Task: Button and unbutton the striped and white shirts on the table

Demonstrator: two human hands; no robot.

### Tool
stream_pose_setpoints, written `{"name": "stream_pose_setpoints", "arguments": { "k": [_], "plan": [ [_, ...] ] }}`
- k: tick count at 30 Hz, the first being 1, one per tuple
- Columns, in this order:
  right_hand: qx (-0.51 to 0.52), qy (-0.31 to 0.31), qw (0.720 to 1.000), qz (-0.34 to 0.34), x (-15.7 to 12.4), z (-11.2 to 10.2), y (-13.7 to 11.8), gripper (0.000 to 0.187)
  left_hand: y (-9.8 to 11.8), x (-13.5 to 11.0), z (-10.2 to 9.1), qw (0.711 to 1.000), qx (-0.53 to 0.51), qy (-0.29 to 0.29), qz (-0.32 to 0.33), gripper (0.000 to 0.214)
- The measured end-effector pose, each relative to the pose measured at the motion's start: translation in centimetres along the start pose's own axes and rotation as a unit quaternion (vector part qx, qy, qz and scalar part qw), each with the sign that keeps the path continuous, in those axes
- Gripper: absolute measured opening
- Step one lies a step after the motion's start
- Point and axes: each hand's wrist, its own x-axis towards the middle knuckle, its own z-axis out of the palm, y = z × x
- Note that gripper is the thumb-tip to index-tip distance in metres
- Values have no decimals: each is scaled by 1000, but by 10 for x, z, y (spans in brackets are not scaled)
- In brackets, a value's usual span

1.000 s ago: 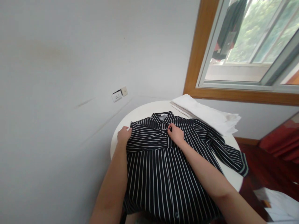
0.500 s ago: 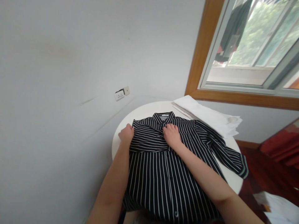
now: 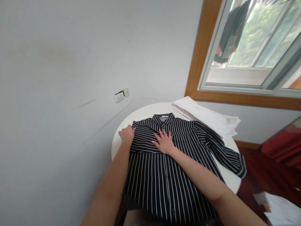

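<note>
A black-and-white striped button-up shirt (image 3: 150, 175) lies front up on a round white table (image 3: 124, 125), its collar toward the wall. One sleeve is folded across the chest on the left; the other stretches out over the table's right side, its cuff past the edge. My left hand (image 3: 127, 134) is closed on the shirt's left edge near the shoulder, with the fingertips mostly hidden. Flat on the folded sleeve at mid-chest rests my right hand (image 3: 164, 143), fingers spread.
A stack of white sheets (image 3: 207, 116) sits at the back right of the table, touching the shirt. Behind are a wall with a socket (image 3: 119, 97) and a wood-framed window (image 3: 195, 69). On the dark red floor at lower right is a white item (image 3: 279, 207).
My right hand has slid left and slightly toward me from the button line onto the folded sleeve, its fingers spreading out. My left hand keeps its hold at the shoulder edge.
</note>
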Motion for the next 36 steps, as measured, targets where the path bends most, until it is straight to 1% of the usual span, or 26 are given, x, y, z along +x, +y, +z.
{"name": "stream_pose_setpoints", "arguments": {
  "k": [5,8,10,12,13,15,18,21,23,26,29,32,34,36],
  "plan": [
    [13,-16,1000,-2,20,1,2,66,0,17,5,999,16,19,24,36],
    [18,-13,1000,-6,32,4,1,66,-2,22,3,999,17,33,35,36],
    [21,-3,1000,-7,37,4,0,65,1,20,-2,997,10,64,51,36],
    [24,15,1000,-8,38,3,-1,63,10,14,-9,992,-8,100,80,37],
    [24,29,999,-11,37,1,-2,62,16,10,-11,989,-20,109,98,37],
    [25,60,998,-17,32,-3,-2,60,30,0,-13,985,-48,95,136,39],
    [18,83,996,-12,22,-12,5,58,45,-12,-3,980,-74,37,180,43],
    [2,69,997,27,12,-16,22,58,51,-18,14,980,-65,-12,188,50],
    [-6,54,997,60,7,-16,36,62,51,-20,23,980,-56,-21,187,54],
    [-5,30,995,96,2,-9,55,69,49,-20,29,980,-55,-24,191,61],
    [-3,26,994,103,2,-3,63,73,47,-19,27,978,-57,-33,198,65],
    [-5,27,994,103,4,0,63,75,48,-20,20,979,-55,-45,192,66],
    [-6,22,994,104,4,1,60,75,55,-25,13,980,-49,-28,191,62],
    [-7,25,994,107,3,0,56,75,68,-33,5,975,-55,4,214,56]
  ]
}}
